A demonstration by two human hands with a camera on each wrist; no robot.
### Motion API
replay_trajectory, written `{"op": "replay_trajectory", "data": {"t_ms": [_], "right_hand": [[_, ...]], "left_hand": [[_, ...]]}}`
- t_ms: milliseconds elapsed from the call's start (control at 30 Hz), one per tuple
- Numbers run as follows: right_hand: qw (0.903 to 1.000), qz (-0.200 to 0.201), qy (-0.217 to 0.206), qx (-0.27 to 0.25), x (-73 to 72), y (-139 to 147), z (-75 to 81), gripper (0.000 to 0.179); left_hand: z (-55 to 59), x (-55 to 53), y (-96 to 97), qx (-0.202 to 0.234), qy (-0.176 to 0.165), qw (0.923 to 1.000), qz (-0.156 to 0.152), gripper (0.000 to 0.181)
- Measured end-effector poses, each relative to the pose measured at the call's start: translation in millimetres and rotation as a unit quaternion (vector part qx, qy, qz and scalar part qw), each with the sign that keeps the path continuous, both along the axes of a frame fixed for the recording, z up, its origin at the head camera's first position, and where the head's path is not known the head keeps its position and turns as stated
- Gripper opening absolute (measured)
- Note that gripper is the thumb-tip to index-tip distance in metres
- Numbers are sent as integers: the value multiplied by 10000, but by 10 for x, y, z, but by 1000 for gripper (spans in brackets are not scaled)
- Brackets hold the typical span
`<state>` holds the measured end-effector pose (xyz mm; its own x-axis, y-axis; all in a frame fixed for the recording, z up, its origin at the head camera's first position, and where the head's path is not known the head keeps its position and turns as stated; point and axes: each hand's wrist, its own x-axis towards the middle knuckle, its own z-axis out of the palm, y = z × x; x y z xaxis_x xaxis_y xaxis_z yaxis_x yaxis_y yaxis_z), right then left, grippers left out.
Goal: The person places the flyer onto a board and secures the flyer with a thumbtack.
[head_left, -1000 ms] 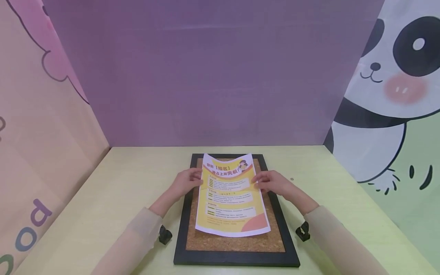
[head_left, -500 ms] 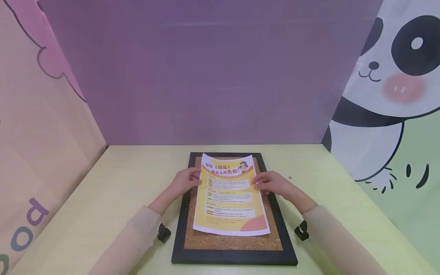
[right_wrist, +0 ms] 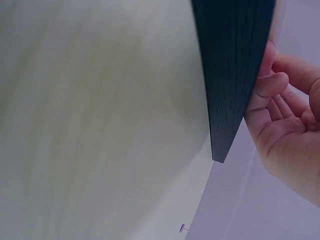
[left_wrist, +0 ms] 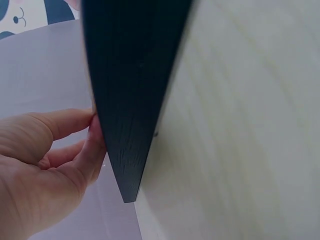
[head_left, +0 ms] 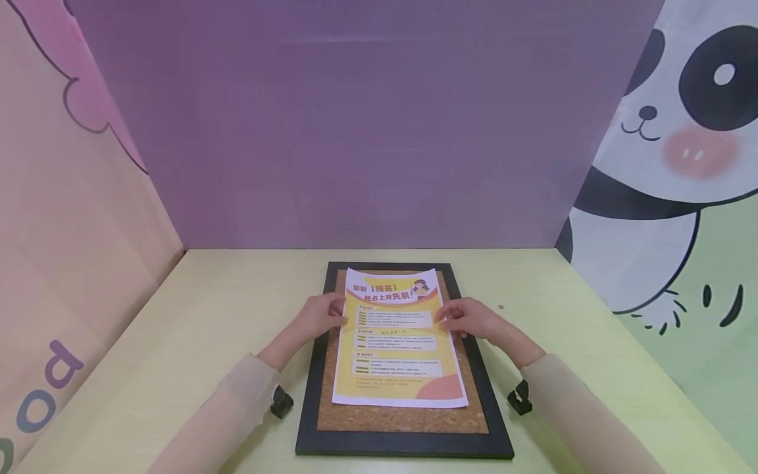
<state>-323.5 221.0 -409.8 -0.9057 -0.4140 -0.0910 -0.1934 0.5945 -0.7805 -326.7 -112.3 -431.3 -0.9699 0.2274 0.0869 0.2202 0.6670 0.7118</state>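
A yellow printed poster [head_left: 393, 378] with white text boxes lies over a cork board [head_left: 403, 420] in a black frame [head_left: 405, 444]. My left hand [head_left: 320, 315] pinches the poster's left edge between thumb and fingers, a little above mid-height. On the opposite edge, at about the same height, my right hand [head_left: 470, 317] pinches the paper. The poster's upper corners curl up slightly, and cork shows below its bottom edge. In the left wrist view the left fingers [left_wrist: 92, 145] are partly hidden behind the frame's side; the right fingertips are partly hidden in the right wrist view.
The board rests on a pale wooden table [head_left: 195, 329]. A small pushpin [right_wrist: 182, 228] lies on the table to the right of the board. A purple panel [head_left: 379, 131] closes off the back, with a panda-printed wall [head_left: 669, 250] at right.
The poster's bottom edge has flattened toward the board and the sheet has shifted very slightly toward me. Both hands keep their hold on its edges.
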Motion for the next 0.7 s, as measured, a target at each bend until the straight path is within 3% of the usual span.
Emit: {"op": "replay_trajectory", "data": {"t_ms": [367, 700], "right_hand": [[9973, -94, 513, 522, 15, -37, -31, 14], [9918, -94, 956, 847, 1, -47, -51, 13]], "left_hand": [[-8, 26, -18, -78, -42, 9998, -199, 48], [-2, -9, -24, -685, 64, 9969, -374, 38]]}}
